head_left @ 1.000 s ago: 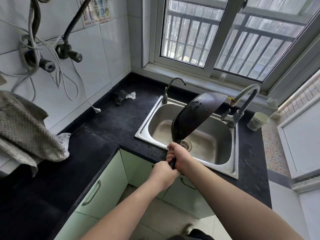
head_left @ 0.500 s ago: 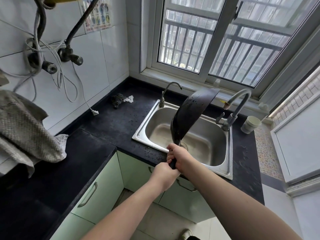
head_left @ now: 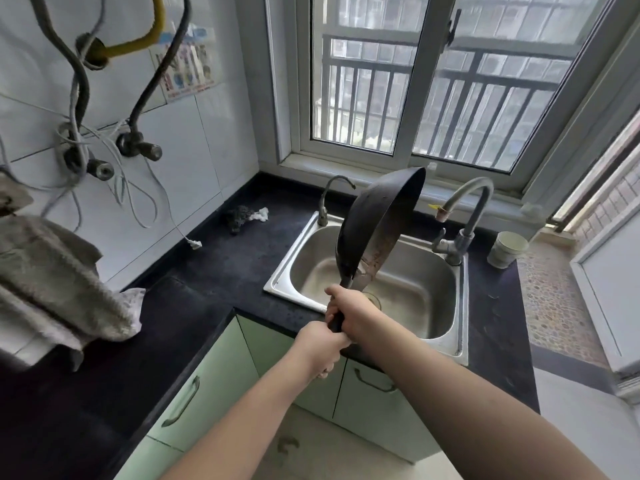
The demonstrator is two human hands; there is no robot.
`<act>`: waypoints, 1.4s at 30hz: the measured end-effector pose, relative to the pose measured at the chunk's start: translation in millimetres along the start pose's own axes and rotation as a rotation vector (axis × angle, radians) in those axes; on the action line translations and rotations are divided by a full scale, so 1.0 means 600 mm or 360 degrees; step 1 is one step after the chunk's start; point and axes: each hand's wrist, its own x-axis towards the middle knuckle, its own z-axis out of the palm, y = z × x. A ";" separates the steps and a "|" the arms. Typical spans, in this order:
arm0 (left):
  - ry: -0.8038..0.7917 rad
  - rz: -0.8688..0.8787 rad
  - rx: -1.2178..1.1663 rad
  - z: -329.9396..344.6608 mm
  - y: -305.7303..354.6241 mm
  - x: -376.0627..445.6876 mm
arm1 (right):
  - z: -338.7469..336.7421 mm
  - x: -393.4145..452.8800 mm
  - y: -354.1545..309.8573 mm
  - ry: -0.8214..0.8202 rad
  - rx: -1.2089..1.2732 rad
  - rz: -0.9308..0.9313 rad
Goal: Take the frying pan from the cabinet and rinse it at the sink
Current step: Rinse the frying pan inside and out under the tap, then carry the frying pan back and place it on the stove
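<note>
The black frying pan stands nearly on edge above the steel sink, bowl facing left, rusty underside turned right. Both hands grip its dark handle over the sink's front rim: my right hand is higher, close to the pan, and my left hand sits just below it. A grey curved tap rises at the sink's back right, to the right of the pan's rim. No water is seen running from it.
A thin second faucet stands at the sink's back left. A paper cup sits right of the tap. A scrubber and rag lie on the black counter. Towels at left; green cabinet doors below.
The pan has turned more upright and edge-on, so its rusty underside now shows. Both hands keep the same hold on the handle. My view has tilted upward a little.
</note>
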 end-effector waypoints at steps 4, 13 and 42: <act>0.0067 0.0028 -0.0004 0.032 0.033 -0.011 | -0.026 -0.005 -0.026 -0.0078 0.0016 0.0005; 0.0250 0.0034 0.0054 0.122 0.083 -0.023 | -0.112 -0.033 -0.081 -0.0309 0.0075 0.0041; 0.0522 0.0036 -0.0691 0.129 0.009 -0.232 | -0.064 -0.169 0.029 -0.0921 -0.0281 0.0048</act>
